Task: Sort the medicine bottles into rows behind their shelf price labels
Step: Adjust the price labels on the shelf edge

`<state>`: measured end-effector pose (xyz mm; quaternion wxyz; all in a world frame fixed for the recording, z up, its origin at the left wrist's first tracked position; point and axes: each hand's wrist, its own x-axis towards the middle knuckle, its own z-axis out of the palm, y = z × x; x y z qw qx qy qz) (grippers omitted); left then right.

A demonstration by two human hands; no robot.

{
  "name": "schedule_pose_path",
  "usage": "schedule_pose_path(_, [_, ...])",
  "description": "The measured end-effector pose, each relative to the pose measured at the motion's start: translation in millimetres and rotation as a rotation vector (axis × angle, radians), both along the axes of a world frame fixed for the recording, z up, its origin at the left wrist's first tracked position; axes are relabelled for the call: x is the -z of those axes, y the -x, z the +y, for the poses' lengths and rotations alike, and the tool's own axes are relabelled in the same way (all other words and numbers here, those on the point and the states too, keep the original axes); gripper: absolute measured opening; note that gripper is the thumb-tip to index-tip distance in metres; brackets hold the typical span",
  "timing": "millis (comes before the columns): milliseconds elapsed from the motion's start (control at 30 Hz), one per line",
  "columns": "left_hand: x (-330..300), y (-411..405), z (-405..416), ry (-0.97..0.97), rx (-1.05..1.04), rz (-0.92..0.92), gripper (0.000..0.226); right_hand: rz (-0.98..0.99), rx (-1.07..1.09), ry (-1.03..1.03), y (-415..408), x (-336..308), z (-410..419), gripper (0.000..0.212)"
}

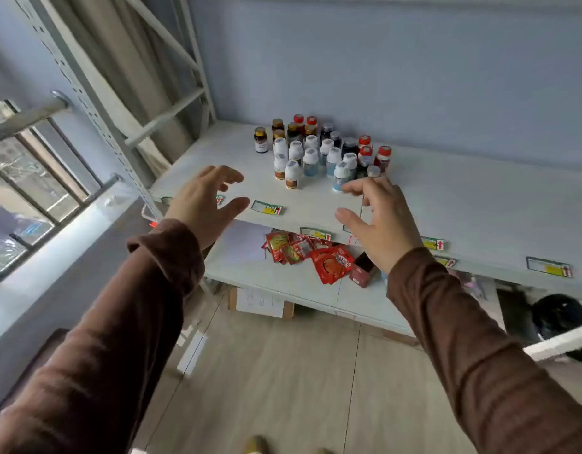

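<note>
A tight cluster of several medicine bottles (319,152) stands mid-shelf on the white shelf (463,204): white-capped ones in front, brown glass and red-capped ones behind. Price labels (266,208) run along the shelf's front edge. My left hand (206,199) hovers over the front edge, left of the cluster, fingers spread and holding nothing. My right hand (379,217) hovers in front of the cluster's right side, fingers spread, its fingertips close to a white bottle with a blue label (341,176); contact is not clear.
A lower shelf (250,267) holds red snack packets (309,253) and a small dark red box (363,270). The rack's upright post (96,116) stands at left beside a window. A black bag (560,317) sits at lower right. Wooden floor below.
</note>
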<state>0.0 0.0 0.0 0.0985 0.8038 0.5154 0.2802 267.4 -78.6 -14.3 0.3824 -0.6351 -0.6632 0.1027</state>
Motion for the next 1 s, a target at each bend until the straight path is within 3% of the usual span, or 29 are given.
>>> schedule_pose_path(200, [35,51,42,0.103,-0.066,0.040,0.033,-0.023,0.024,0.126,51,30,43,0.032])
schedule_pose_path(533, [85,135,135,0.173,-0.006,0.108,0.030,-0.042,0.093,0.221,149,69,115,0.032])
schedule_pose_path(1000, [120,156,240,0.291,-0.031,0.153,0.031,-0.030,0.067,0.314,173,111,221,0.030])
